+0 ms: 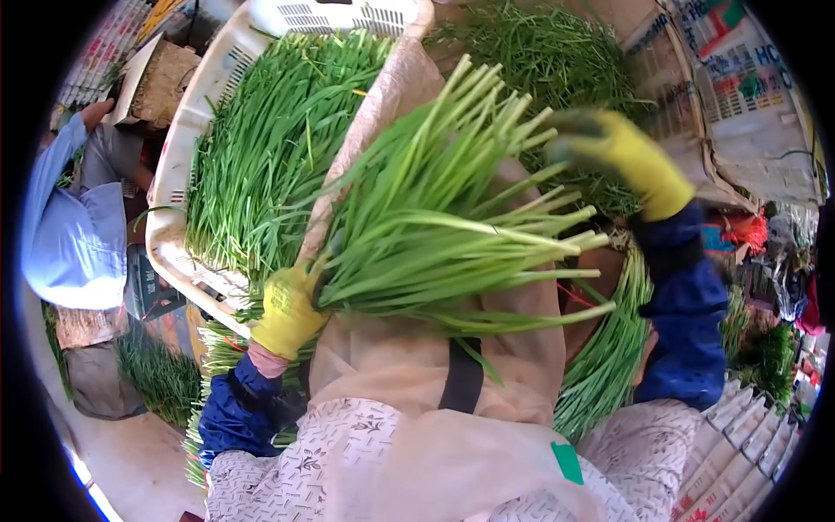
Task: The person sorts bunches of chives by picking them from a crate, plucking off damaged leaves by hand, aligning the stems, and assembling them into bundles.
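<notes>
White plastic is seen in the crate [174, 268], packed with green leaves [278, 157]. Beside it, over the cloth-covered lap [383, 361], a bunch of green stalks [435, 209] is held, pale ends [565, 246] turned right. Its leafy end [365, 257] is grasped by the gloved left hand [290, 304]. The gloved right hand [631, 157] is blurred beside the pale ends; whether anything is gripped there cannot be told.

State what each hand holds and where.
The yellow-gloved left hand holds a bunch of long green leaves by the end opposite its pale stems; for the blurred, yellow-gloved right hand, I cannot tell.
</notes>
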`<state>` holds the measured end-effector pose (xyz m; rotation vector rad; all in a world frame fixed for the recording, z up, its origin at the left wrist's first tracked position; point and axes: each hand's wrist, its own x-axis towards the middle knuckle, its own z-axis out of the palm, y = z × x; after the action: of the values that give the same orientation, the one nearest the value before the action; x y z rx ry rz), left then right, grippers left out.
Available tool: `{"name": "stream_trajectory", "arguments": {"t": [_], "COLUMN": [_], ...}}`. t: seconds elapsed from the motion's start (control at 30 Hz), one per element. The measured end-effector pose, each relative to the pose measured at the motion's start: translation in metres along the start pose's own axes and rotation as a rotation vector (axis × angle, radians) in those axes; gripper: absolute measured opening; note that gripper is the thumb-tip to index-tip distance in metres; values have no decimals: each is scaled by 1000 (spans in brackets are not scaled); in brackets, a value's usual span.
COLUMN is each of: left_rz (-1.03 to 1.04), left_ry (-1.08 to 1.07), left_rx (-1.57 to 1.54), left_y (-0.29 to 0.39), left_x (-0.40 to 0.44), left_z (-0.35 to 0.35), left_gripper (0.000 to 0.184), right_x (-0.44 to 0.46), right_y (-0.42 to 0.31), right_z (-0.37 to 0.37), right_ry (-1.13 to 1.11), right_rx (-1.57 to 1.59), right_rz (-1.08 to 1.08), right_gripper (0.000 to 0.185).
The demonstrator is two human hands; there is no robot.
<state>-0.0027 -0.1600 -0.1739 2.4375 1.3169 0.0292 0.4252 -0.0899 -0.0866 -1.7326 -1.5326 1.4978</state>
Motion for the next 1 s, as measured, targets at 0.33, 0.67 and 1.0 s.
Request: {"name": "stream_trajectory", "arguments": {"t": [0.33, 0.67, 1.0], "left_rz": [27, 103, 62], "left_ry": [8, 0, -57], "left_rx": [5, 73, 94], "left_y": [2, 2, -4], "left_x": [2, 5, 5], "left_z": [-8, -15, -21], "left_gripper": [72, 77, 76], "right_x": [12, 27, 27], "right_y": [19, -21, -11], "right_z": [39, 20, 38], "right_ry": [167, -138, 138], "right_rx": [309, -42, 85], "right_rz": [-180, -119, -135], "right_gripper": [20, 37, 16]}}
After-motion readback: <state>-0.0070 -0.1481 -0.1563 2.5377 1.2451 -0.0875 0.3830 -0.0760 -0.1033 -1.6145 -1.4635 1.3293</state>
